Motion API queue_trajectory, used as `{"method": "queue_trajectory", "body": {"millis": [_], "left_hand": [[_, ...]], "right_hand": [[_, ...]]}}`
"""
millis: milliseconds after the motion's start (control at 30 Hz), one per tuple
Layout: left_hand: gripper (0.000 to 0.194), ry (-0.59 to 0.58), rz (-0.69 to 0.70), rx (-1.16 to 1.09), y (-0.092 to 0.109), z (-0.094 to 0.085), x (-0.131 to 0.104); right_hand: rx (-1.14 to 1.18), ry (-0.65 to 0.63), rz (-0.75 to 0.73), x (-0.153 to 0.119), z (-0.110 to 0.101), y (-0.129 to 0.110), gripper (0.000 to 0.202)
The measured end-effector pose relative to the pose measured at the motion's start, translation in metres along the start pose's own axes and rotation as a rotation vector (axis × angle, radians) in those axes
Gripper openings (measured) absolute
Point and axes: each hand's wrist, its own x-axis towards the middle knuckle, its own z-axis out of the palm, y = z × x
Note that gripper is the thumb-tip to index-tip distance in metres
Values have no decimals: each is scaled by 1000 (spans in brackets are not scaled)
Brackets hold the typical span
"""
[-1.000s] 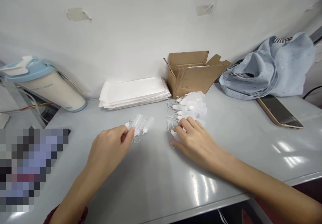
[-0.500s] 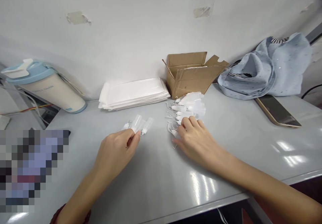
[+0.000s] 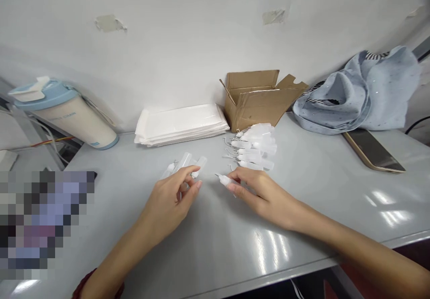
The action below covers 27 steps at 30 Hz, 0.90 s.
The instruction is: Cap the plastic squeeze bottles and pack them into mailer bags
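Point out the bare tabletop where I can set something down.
Free: between the left forearm and right forearm; also between the bottle pile and phone. Crowded: around the cardboard box, white stack beside, bottle pile in front.

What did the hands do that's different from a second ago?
The right hand has picked up a small bottle from the near end of the pile and holds it with its tip toward the left hand. The left hand slid rightward, and its fingers now stand apart. The cardboard box, white packets, phone and blue bag stayed put.
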Motion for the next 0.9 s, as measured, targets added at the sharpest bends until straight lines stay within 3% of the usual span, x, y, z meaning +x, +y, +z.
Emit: {"method": "queue_trajectory", "body": {"millis": [200,700,900], "left_hand": [[29,-56,-37,-129,3,0,-2],[28,-269,-134,-300,10,-4,-2],[28,-307,-125,-448,10,-7,0]], "right_hand": [[204,-39,19,-1,1,-1,33],[187,53,60,0,1,-1,37],[181,12,62,1,2,0,36]]}}
